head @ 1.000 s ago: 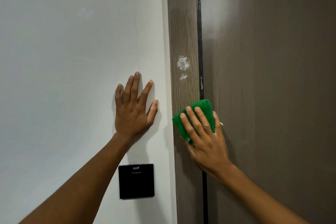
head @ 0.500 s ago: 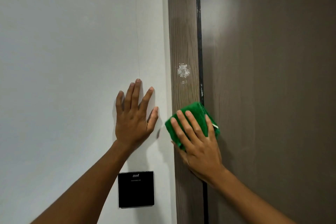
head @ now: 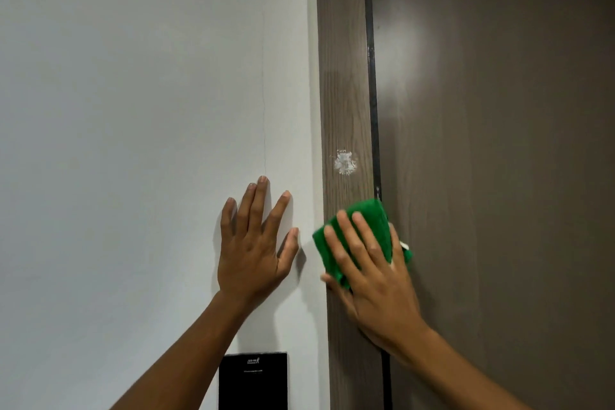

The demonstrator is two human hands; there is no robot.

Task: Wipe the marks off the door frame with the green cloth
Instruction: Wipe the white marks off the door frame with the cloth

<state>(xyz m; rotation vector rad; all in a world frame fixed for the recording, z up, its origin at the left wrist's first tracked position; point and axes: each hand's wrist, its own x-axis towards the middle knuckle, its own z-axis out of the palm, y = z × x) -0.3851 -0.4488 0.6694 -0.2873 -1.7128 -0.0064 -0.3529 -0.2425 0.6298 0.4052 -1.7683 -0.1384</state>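
The right hand [head: 372, 276] lay flat against the wood-grain door frame [head: 342, 76], its fingers [head: 346, 243] spread and extended rather than curled, pressing the folded green cloth [head: 362, 226] to the surface under palm and fingertips — a pinning hold more than a grip, with the cloth's upper edge and left corner showing past the fingers and a small white tag peeking out on the right side. The cloth sat on the lower part of the visible frame, overlapping the dark seam where the frame met the brown door [head: 499, 176]. The white mark [head: 345, 162], a rough speckled blotch, stood on the frame just above the cloth and apart from it, not yet covered. The left hand [head: 256, 253] rested open on the white wall [head: 133, 110] beside the frame, fingers fanned and holding nothing, apparently bracing the body; a black wall panel [head: 253, 381] sat below its forearm. The step in hand looked like the wiping itself, partway along, with the cloth working the frame below the blotch. The next move would probably call for sliding the cloth straight up the frame until it covered the mark, keeping firm, even pressure through the flat fingers so the fold did not slip or bunch — and then rubbing across it, since such a crusted-looking spot seemed unlikely to lift in one light pass.
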